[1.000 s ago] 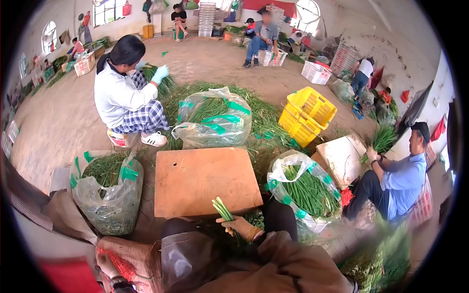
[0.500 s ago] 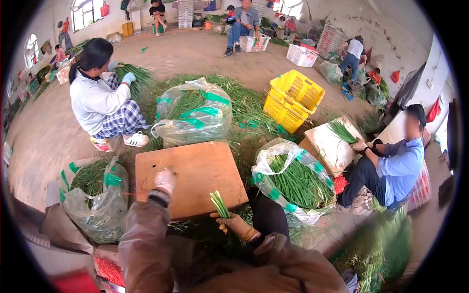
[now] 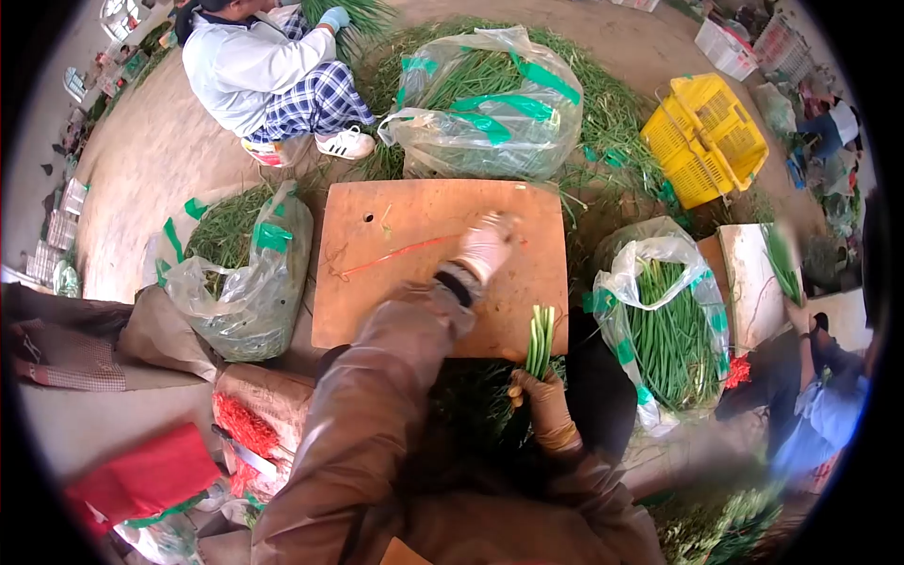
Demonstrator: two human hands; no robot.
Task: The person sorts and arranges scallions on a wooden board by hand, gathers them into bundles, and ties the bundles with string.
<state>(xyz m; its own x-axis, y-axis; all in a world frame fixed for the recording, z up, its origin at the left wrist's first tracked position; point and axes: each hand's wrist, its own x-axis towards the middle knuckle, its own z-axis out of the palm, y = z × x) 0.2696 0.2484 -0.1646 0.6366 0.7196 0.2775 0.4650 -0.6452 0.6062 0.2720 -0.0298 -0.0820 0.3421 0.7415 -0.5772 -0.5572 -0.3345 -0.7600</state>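
From here I have the right hand (image 3: 549, 407) closed round a few green stems (image 3: 540, 341), pale ends above its fingers, and I'd want that grip snug but gentle against bruising. Beyond those fingers my left hand (image 3: 484, 249) is over the board (image 3: 363, 315), too blurred on my feed to tell open from closed, with a red strip (image 3: 395, 253) running leftward from it, best laid straight; past both hands sits a plastic bag (image 3: 541, 151) of greens (image 3: 474, 77).
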